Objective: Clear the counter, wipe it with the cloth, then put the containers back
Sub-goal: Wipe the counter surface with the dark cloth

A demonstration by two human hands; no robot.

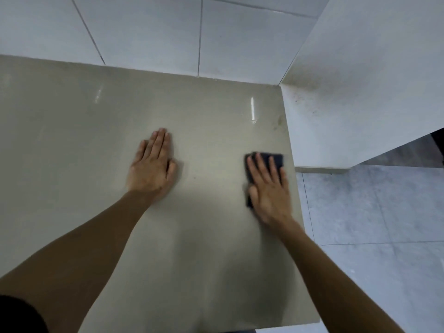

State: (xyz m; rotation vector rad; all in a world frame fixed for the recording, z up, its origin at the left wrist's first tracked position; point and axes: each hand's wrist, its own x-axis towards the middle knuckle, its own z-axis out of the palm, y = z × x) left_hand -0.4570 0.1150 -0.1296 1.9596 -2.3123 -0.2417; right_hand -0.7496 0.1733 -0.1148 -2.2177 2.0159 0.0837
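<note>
Right hand (269, 188) flat, pressing cloth (266, 162) near counter (96, 140) right edge; left hand (152, 164) flat, empty, mid-counter. Risk: cloth sliding off edge (overshoot). Containers unseen.

The cloth (266, 164) is dark, almost black, folded into a flat pad. It lies on the glossy beige surface (96, 131) near its right edge, pressed flat under the right hand (269, 188), its far end showing past the fingertips.
</note>
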